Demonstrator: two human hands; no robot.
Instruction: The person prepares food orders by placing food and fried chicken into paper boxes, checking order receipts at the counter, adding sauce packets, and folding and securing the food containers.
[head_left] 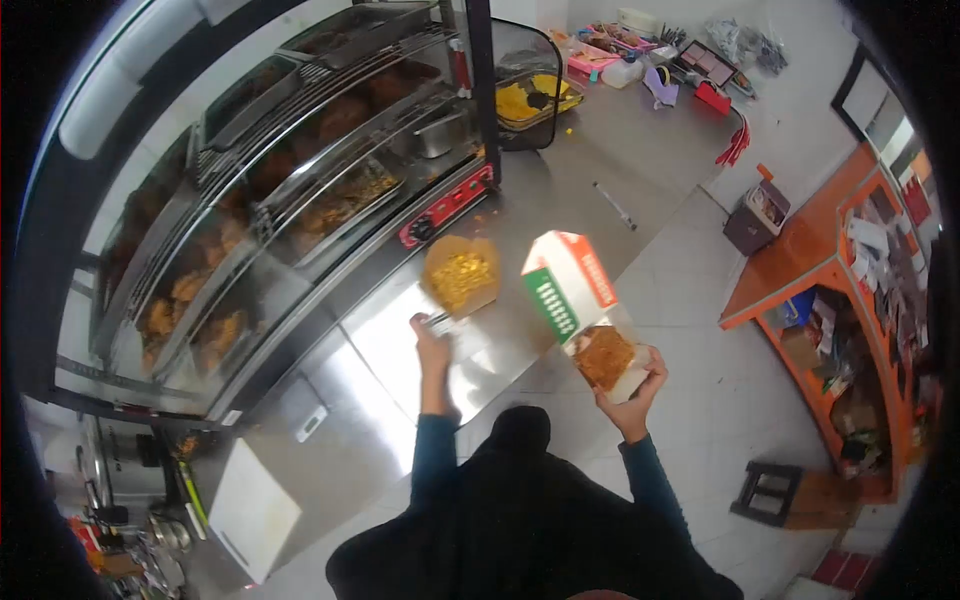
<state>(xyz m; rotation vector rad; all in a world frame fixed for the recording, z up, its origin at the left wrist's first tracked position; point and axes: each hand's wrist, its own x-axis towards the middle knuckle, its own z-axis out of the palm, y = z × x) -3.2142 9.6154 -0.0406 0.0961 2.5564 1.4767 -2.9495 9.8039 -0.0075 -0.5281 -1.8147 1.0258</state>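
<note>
My right hand [636,393] grips an opened white, green and orange takeaway box [570,280] with its lid standing up. A browned, breaded-looking piece of food [604,357] sits in that box. My left hand [433,348] is closed around a short silvery utensil [440,320], whose far end I cannot make out. Just beyond that hand, a brown paper box [482,293] filled with yellow, crumbly food [460,277] stands on the steel counter [400,340].
To the left rises a glass display cabinet [250,190] with fried food on racks. A pen [614,205] lies on the counter, with a white cutting board [255,508] at lower left. An orange shelf unit [800,270] and a stool [770,493] stand at right.
</note>
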